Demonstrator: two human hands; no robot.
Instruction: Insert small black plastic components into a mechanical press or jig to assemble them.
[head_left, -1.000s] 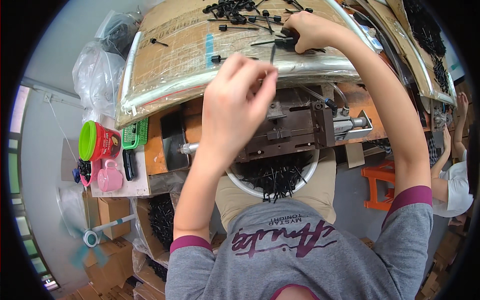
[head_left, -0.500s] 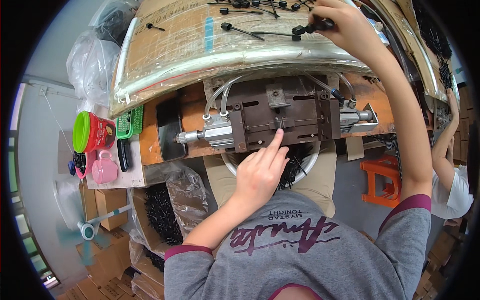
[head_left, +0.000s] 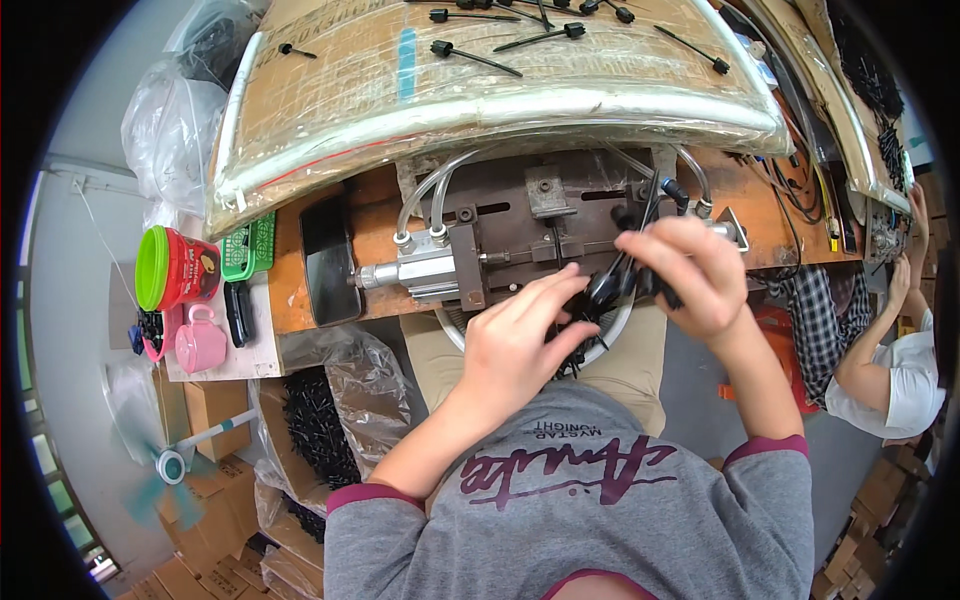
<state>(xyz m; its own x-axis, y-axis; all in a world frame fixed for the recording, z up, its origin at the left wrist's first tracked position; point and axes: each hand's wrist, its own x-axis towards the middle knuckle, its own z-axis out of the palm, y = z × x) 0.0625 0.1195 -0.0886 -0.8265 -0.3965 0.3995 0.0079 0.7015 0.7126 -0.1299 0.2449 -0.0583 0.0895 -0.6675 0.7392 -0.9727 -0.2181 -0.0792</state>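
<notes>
My right hand is closed around a bunch of black plastic parts with thick heads and thin stems, just right of the fixture's middle. My left hand is at the fixture's front edge, its fingers stretched out and thumb apart. Close to its fingertips is a dark, blurred black part; whether the hand touches it is unclear. Between the hands and a metal bracket lies the dark metal fixture, with a thin black stem at its centre. A silver air cylinder adjoins its left side; my right hand partly hides the right side.
Several black stemmed parts lie on a plastic-wrapped cardboard surface beyond the fixture. A phone, green basket and pink cup are at left. Below stands a lined box of black parts. Another person sits at right.
My right hand has come back from the cardboard surface to the fixture with black parts in it. My left hand has gone from a pointing finger to spread thumb and fingers.
</notes>
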